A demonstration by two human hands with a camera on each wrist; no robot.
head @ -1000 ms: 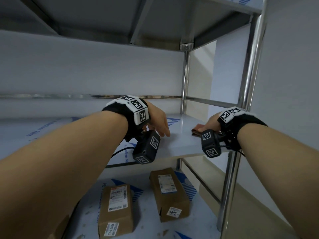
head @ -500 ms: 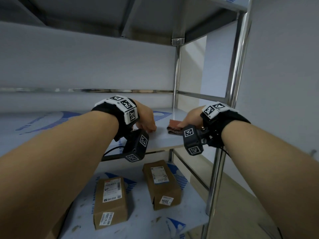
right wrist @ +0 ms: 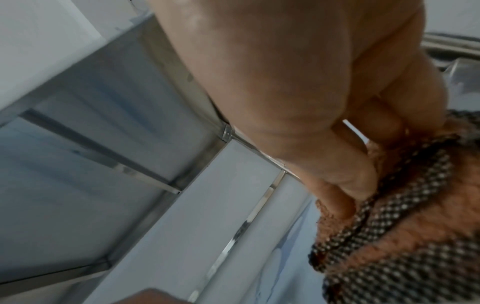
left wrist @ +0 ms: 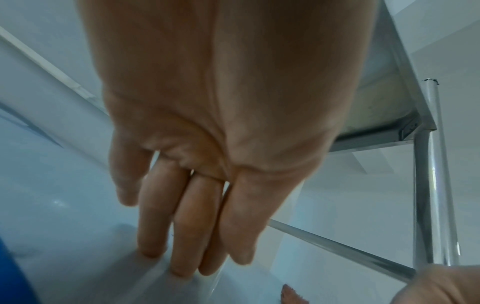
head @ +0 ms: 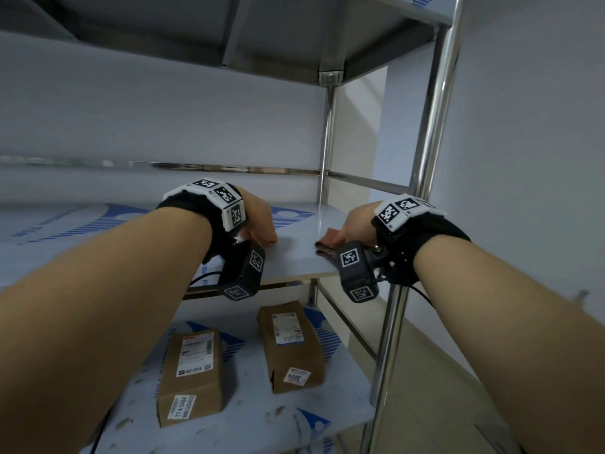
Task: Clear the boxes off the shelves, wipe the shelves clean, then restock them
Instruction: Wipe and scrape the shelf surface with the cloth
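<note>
Left hand: the left hand (head: 258, 221) lies palm down on the middle shelf (head: 294, 257), fingers (left wrist: 182, 236) straight and close together, tips touching the surface, holding nothing.
Right hand: the right hand (head: 358, 224) is down on the same shelf, just to the right of the left one, fingers (right wrist: 335, 185) bent over the cloth (right wrist: 402, 236) and pressing it onto the metal.
Cloth: reddish-brown with a black-and-white dotted band; in the head view only a corner of it pokes out to the left of the right hand, lying between the two hands, closer to the right.
Between the hands: a bare strip of shelf; the hands are near each other, not touching.
Boxes: two brown cardboard boxes sit on the lower shelf (head: 262, 421), below both hands; the left box (head: 191, 375) under the left forearm, the right box (head: 291, 345) under the gap between the wrists. Both lie flat with white labels up, apart from each other.
Right of the right hand: a shiny upright post (head: 432, 126) of the rack, just beside the wrist.
Above the hands: the underside of the top shelf (head: 278, 31).
</note>
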